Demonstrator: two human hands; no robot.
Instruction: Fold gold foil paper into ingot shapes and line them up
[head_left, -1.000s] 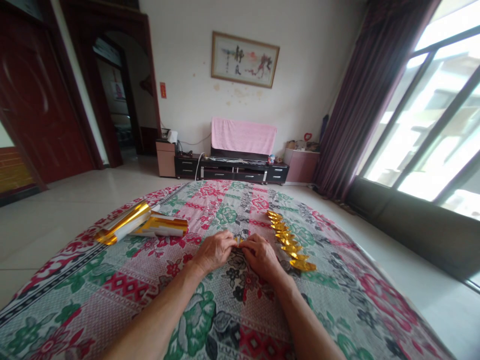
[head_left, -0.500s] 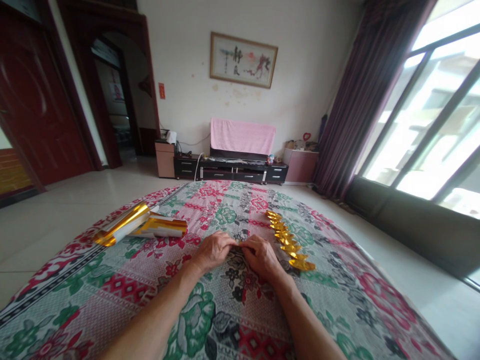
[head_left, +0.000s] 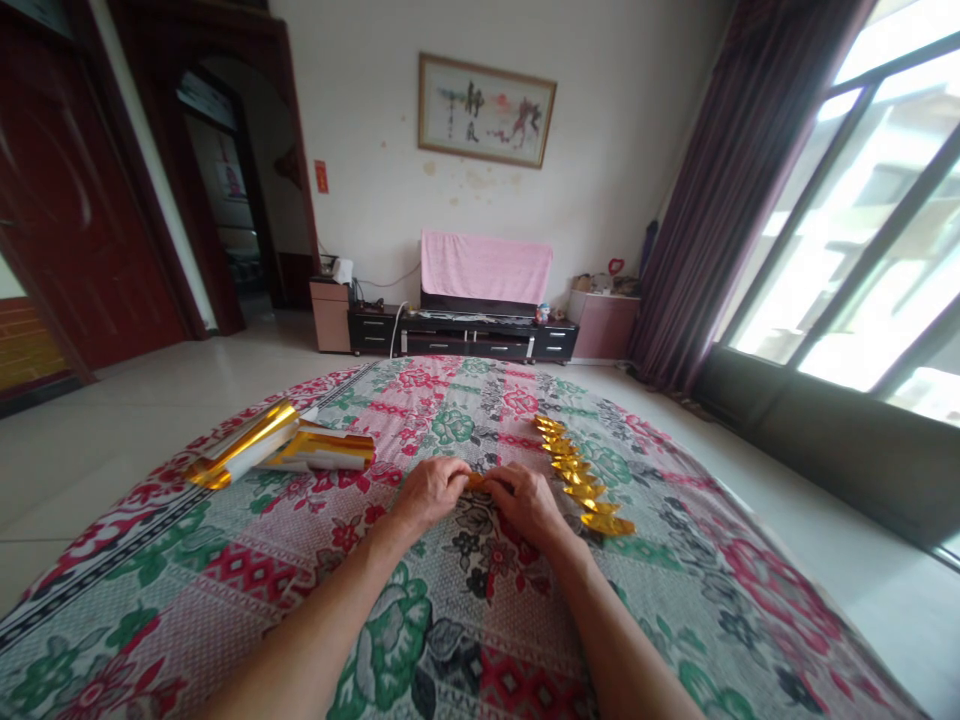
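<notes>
Between my two hands is a small piece of gold foil paper (head_left: 476, 483), mostly covered by my fingers. My left hand (head_left: 433, 492) pinches its left end, and my right hand (head_left: 523, 500) pinches its right end. Both hands are closed, close together over the middle of the patterned cloth (head_left: 450, 620). Just right of my right hand runs a row of several folded gold paper ingots (head_left: 581, 478), the nearest lying beside my wrist.
Rolled gold foil sheets with pale backs (head_left: 259, 445) lie at the left of the cloth. Beyond its far edge stands a low black cabinet (head_left: 465, 338) with a pink towel (head_left: 486, 265) draped above it. A window with a purple curtain (head_left: 697, 200) is on the right.
My hands have moved slightly apart, so more of the gold foil paper shows between the fingertips. The camera view has shifted a little. The row of ingots and the rolled sheets stay put.
</notes>
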